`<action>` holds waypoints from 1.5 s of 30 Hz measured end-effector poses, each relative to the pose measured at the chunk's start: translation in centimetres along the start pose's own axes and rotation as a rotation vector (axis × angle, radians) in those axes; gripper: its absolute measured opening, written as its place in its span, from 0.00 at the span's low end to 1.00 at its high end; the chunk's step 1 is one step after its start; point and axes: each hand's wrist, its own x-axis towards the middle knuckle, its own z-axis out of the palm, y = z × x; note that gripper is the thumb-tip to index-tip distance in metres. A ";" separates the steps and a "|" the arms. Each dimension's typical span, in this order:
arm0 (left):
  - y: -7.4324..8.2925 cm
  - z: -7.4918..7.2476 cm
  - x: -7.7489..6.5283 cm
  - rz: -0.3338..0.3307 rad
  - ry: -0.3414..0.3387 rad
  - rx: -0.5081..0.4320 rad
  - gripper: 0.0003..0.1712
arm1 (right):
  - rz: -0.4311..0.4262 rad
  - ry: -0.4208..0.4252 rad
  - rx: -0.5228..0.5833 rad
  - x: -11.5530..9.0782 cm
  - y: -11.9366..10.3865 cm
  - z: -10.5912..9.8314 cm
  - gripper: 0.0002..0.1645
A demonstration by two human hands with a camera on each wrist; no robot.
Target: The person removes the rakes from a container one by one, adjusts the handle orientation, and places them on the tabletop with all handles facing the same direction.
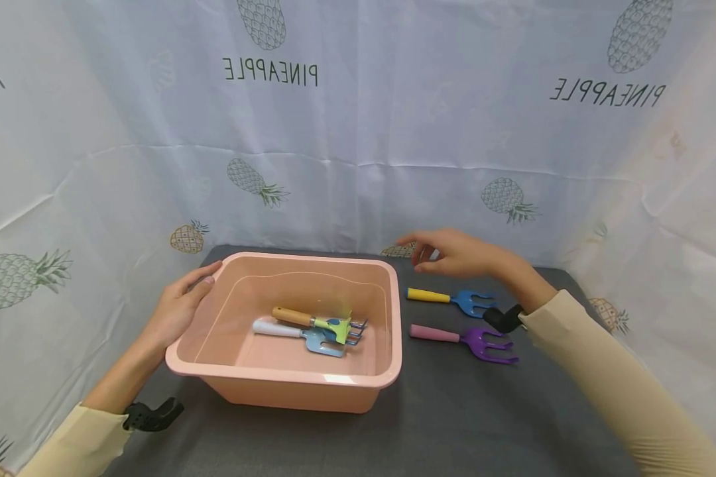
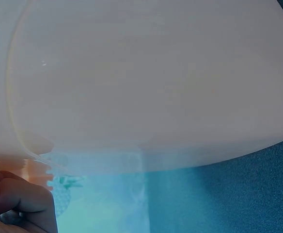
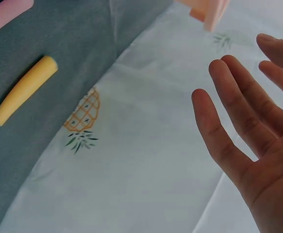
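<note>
A pink plastic basin (image 1: 304, 391) stands on the dark cloth, and my left hand (image 1: 180, 308) grips its left rim, thumb near the edge. The left wrist view is mostly the basin wall (image 2: 151, 82), with the curled fingers (image 2: 25, 196) low at the left. Inside the basin lie a wooden-handled cultivator (image 1: 292, 316) with a green piece about its neck and a light blue hand fork (image 1: 277, 329) with a whitish handle. My right hand (image 1: 453, 253) hovers behind the yellow-handled blue hand fork (image 1: 429, 295), its fingers (image 3: 207, 116) loose and holding nothing.
Right of the basin, a purple hand fork (image 1: 435, 333) with a pink handle lies in front of the yellow-handled one. A white pineapple-print curtain (image 1: 358, 212) closes off the back and both sides of the dark cloth (image 1: 453, 417).
</note>
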 end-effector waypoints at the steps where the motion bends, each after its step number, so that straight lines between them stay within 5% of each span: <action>1: 0.0 0.0 0.0 -0.002 -0.001 0.001 0.34 | -0.003 -0.005 -0.003 0.1 -0.2 -0.1 0.31; 45: 0.0 0.1 0.0 -0.039 -0.018 -0.021 0.35 | -0.129 -0.128 -0.008 6.0 -6.2 0.0 0.31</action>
